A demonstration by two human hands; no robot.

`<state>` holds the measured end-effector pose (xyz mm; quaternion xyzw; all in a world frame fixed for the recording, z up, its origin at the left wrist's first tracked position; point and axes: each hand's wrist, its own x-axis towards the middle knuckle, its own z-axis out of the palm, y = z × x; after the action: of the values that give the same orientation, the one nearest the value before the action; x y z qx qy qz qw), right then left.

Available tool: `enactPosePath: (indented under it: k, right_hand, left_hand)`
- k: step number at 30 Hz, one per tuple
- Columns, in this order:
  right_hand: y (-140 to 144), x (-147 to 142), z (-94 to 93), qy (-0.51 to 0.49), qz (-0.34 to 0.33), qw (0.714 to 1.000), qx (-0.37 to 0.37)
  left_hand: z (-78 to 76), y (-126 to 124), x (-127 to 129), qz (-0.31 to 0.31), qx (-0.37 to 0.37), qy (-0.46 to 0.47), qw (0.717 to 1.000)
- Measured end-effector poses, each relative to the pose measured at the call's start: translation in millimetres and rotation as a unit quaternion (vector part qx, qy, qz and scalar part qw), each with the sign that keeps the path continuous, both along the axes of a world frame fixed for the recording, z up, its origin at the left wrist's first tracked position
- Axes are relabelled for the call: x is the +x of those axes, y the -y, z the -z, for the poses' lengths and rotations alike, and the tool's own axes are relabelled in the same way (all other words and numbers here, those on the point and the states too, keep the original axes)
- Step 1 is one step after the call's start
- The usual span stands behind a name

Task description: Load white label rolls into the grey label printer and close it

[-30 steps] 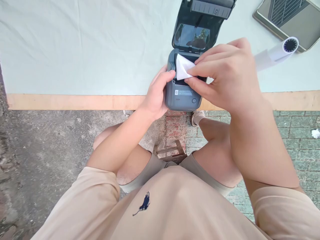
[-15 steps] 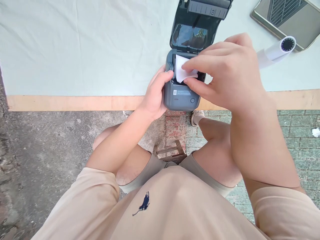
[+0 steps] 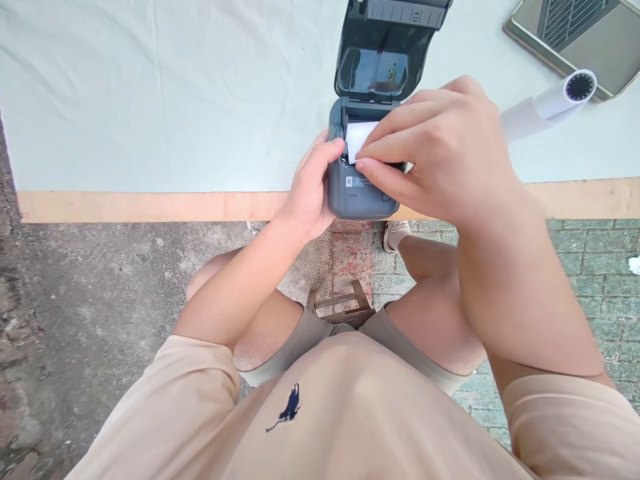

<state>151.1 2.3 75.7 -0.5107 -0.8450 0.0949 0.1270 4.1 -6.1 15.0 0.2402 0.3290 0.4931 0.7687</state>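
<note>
A dark grey label printer point(image 3: 365, 203) lies at the table's front edge with its lid point(image 3: 387, 40) swung up. My left hand point(image 3: 315, 190) grips the printer's left side, the thumb on the rim of the paper bay. White paper point(image 3: 359, 139) shows inside the bay. Thumb and forefinger of my right hand point(image 3: 435, 147) pinch the lower edge of that paper, just above the front panel. The right fingers cover the bay's right part and some of the panel.
A white paper roll point(image 3: 553, 103) with a dark core lies to the right of my right hand. Behind it is a shiny flat tray-like object point(image 3: 600, 40). A pale cloth point(image 3: 165, 100) covers the table, with a bare wooden front edge point(image 3: 150, 207). A wooden stool point(image 3: 340, 310) is below me.
My right thumb and forefinger have closed together and moved slightly left and down onto the paper's edge. The paper lies flatter in the bay. My left hand keeps its hold on the printer.
</note>
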Motion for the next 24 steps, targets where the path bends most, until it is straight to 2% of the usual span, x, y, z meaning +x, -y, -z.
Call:
enactPosePath:
  k: [2, 4, 9, 15, 19, 22, 24]
  right_hand:
    - [6.6, -2.6, 8.1, 0.011, -0.014, 0.998, 0.052]
    - [14.8, -6.1, 17.3, 0.003, 0.015, 0.995, 0.095]
    - [30.4, -8.3, 39.3, -0.014, 0.047, 0.986, 0.160]
    - [33.5, -4.6, 58.0, -0.019, 0.027, 0.982, 0.186]
    - [34.0, -8.3, 58.9, -0.059, 0.011, 0.979, 0.195]
    - [29.6, -8.1, 52.5, -0.147, -0.028, 0.946, 0.288]
    - [22.3, -4.8, 45.9, -0.228, -0.003, 0.925, 0.304]
  left_hand:
    - [1.0, -0.5, -0.3, -0.011, -0.012, -0.003, 1.000]
    - [1.1, -0.4, -0.6, -0.016, -0.014, -0.004, 1.000]
    - [-1.1, 1.8, -1.8, -0.013, 0.029, 0.013, 0.999]
    - [-3.1, 0.3, -2.9, -0.012, 0.024, 0.010, 1.000]
    - [-2.8, -0.6, -5.1, 0.007, 0.026, 0.008, 1.000]
    - [1.1, 0.2, -7.7, 0.018, 0.051, -0.011, 0.998]
    - [4.8, 1.0, -8.9, 0.030, 0.073, -0.009, 0.997]
